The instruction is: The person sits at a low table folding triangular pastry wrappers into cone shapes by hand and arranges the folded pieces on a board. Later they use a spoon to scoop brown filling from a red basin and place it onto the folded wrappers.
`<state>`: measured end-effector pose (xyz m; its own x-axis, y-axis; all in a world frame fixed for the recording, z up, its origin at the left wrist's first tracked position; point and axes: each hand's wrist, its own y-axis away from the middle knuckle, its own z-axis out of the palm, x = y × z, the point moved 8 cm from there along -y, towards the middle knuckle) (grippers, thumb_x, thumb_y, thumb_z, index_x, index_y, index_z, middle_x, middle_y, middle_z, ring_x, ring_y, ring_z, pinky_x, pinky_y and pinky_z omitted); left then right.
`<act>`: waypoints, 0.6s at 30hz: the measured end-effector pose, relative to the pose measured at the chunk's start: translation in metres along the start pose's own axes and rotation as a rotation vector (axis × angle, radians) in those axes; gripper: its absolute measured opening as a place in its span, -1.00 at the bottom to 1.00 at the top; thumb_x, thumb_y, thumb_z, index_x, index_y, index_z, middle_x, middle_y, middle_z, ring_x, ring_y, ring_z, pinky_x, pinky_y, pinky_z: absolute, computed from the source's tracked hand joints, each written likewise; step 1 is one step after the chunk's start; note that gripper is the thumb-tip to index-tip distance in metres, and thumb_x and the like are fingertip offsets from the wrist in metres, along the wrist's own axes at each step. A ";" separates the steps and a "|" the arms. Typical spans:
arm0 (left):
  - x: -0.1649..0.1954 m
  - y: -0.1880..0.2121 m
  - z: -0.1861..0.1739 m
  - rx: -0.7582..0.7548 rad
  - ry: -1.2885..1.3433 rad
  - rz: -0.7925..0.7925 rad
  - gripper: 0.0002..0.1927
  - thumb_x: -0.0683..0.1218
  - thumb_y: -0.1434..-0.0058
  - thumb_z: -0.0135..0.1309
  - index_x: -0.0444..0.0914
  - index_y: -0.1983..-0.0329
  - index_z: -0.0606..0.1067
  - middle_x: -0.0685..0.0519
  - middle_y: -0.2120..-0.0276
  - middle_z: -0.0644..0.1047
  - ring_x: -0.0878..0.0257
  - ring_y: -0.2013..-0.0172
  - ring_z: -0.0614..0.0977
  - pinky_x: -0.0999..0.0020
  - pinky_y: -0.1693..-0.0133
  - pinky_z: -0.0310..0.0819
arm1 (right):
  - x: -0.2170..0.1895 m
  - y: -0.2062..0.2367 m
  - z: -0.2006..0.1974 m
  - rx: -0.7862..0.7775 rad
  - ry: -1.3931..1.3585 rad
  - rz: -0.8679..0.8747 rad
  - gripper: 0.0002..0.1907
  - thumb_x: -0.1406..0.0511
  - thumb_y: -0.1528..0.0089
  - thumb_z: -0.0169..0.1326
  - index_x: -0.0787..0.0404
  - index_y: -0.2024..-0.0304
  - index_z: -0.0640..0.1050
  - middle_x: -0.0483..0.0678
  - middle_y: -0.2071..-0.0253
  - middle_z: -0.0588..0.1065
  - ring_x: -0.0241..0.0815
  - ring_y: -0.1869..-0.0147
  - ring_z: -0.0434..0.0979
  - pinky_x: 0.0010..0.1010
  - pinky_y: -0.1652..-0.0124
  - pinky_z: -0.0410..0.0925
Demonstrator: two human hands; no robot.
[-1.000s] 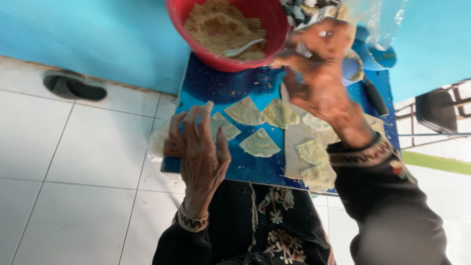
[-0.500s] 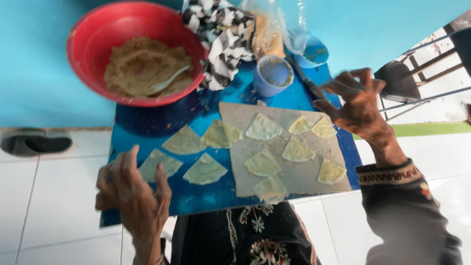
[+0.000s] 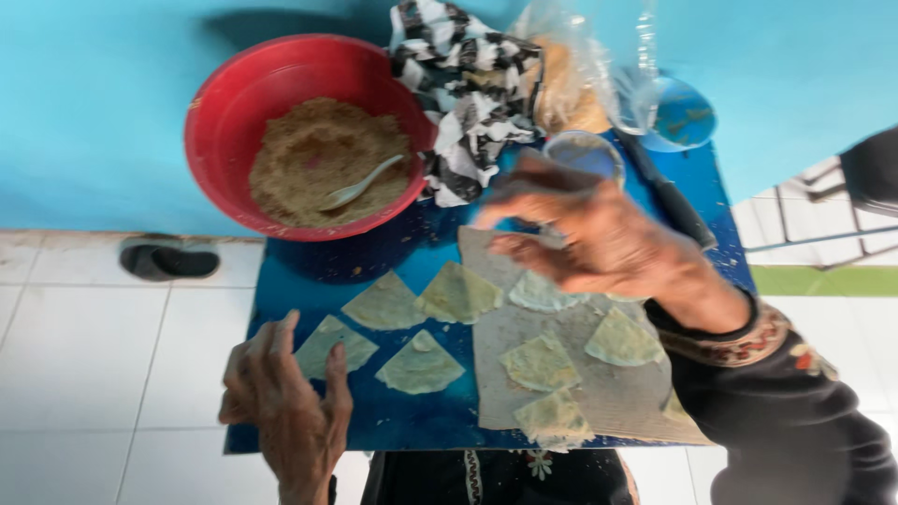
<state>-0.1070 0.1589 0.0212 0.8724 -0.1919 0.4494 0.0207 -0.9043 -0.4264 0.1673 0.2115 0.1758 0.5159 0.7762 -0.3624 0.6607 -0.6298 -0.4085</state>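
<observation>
Left hand point(image 3: 285, 407) rests on the blue surface point(image 3: 412, 425), fingers apart, touching a folded triangle point(image 3: 332, 344). Right hand point(image 3: 603, 243), blurred, hovers above the brown paper point(image 3: 617, 393), fingers loosely spread, empty.

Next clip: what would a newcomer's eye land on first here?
Probably the big red bowl of brownish crumbly filling with a white spoon in it, at the far left of the blue table. Then the pale folded triangles across the table's middle, some on brown paper, with the right hand hovering above them, fingers spread.
</observation>
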 end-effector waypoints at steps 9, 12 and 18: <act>-0.004 -0.007 -0.006 -0.034 0.041 -0.025 -0.36 0.17 -0.24 0.12 -0.21 -0.29 0.32 -0.11 -0.16 0.37 -0.11 -0.26 0.25 -0.17 -0.15 0.10 | 0.069 -0.034 0.040 -0.021 0.899 0.030 -0.64 0.29 -0.07 0.21 0.17 0.06 0.58 0.02 -0.04 0.49 0.11 -0.30 0.34 0.11 -0.11 0.32; -0.006 -0.007 -0.005 -0.038 0.046 -0.015 -0.34 0.20 -0.19 0.14 -0.20 -0.27 0.32 -0.06 -0.13 0.38 -0.08 -0.24 0.27 -0.18 -0.11 0.09 | 0.060 -0.032 0.009 0.096 0.604 0.038 -0.83 0.42 -0.14 0.15 0.20 0.21 0.53 -0.01 -0.02 0.51 0.00 -0.16 0.40 0.09 -0.08 0.30; -0.012 -0.012 -0.014 0.013 0.342 0.024 -0.34 0.15 -0.30 0.14 -0.28 -0.32 0.29 -0.13 -0.16 0.36 -0.05 -0.20 0.36 -0.01 -0.16 0.27 | 0.012 -0.047 -0.001 0.232 0.534 0.170 -0.64 0.48 -0.08 0.18 0.27 0.06 0.53 0.10 0.11 0.44 0.06 0.02 0.40 -0.06 -0.02 0.25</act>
<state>-0.1246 0.1666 0.0318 0.6589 -0.3314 0.6753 0.0106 -0.8935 -0.4489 0.1432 0.2510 0.1918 0.8461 0.5330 0.0076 0.4396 -0.6897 -0.5754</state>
